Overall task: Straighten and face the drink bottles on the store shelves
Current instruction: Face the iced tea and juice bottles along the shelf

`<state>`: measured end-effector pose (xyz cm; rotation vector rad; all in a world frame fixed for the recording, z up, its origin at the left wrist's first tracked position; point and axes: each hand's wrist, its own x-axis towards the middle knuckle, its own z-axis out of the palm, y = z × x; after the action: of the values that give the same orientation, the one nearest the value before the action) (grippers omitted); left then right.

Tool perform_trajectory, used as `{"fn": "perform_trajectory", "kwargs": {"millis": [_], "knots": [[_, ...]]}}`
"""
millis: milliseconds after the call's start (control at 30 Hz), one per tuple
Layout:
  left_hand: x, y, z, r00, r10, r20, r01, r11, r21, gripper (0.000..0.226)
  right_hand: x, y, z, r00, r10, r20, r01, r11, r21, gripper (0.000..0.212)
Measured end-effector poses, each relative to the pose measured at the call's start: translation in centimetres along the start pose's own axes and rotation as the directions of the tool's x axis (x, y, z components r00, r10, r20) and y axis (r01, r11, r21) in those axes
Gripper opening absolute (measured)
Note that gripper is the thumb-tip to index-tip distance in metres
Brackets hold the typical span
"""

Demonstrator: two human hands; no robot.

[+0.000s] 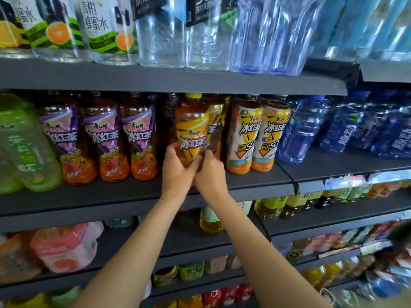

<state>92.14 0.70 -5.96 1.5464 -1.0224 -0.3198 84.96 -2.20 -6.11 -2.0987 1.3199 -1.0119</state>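
Left hand (pixel 176 172): fingers curled round the lower left side of a yellow-capped iced tea bottle (pixel 193 127), thumb up along its label. Right hand (pixel 210 174): curled round the lower right side of the same bottle, touching the left hand beneath it. The bottle: amber drink, yellow label facing forward, upright at the front of the middle shelf (pixel 133 194); whether its base rests on the shelf cannot be told, as the hands cover it. Just behind it on the right: a second yellow-label bottle (pixel 214 127), partly hidden. Right of that: two white-and-orange iced tea bottles (pixel 258 134), side by side, upright. Further right: blue bottles (pixel 304 130), leaning. Left of the held bottle: three purple-label iced tea bottles (pixel 100 138), in a row, labels forward. Far left: green bottles (pixel 24 145), tilted. Upper shelf: clear water bottles (pixel 182 34) and citrus-label bottles (pixel 73 27). Lower shelves: assorted drinks, blurred.
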Motion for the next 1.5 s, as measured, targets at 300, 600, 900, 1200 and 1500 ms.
{"fn": "perform_trajectory", "kwargs": {"millis": [300, 600, 900, 1200, 1500], "knots": [[0.6, -0.2, -2.0, 0.987, -0.003, -0.16, 0.052, 0.951, 0.303, 0.046, 3.1, 2.4, -2.2, 0.99, 0.045, -0.133, -0.034, 0.996, 0.082, 0.068], [0.1, -0.4, -1.7, 0.972, 0.036, -0.233, 0.044, 0.944, 0.327, 0.046, 4.4, 0.9, -0.3, 0.999, 0.033, 0.044, -0.03, 0.997, -0.076, 0.056], [-0.3, -1.0, -2.5, 0.963, 0.057, -0.264, 0.031, 0.948, 0.317, 0.058, 5.9, -1.6, 1.2, 0.975, -0.017, 0.223, 0.024, 0.999, -0.027, 0.046], [-0.3, -1.4, -3.2, 0.978, 0.046, -0.203, 0.017, 0.954, 0.3, 0.055, 4.5, -0.2, -0.2, 0.995, 0.076, 0.063, -0.07, 0.993, -0.092, 0.052], [-0.8, -0.8, -3.6, 0.993, 0.067, -0.096, -0.04, 0.964, 0.262, 0.055, 5.0, -0.4, -1.5, 0.977, 0.112, 0.182, -0.119, 0.992, 0.029, 0.053]]}}
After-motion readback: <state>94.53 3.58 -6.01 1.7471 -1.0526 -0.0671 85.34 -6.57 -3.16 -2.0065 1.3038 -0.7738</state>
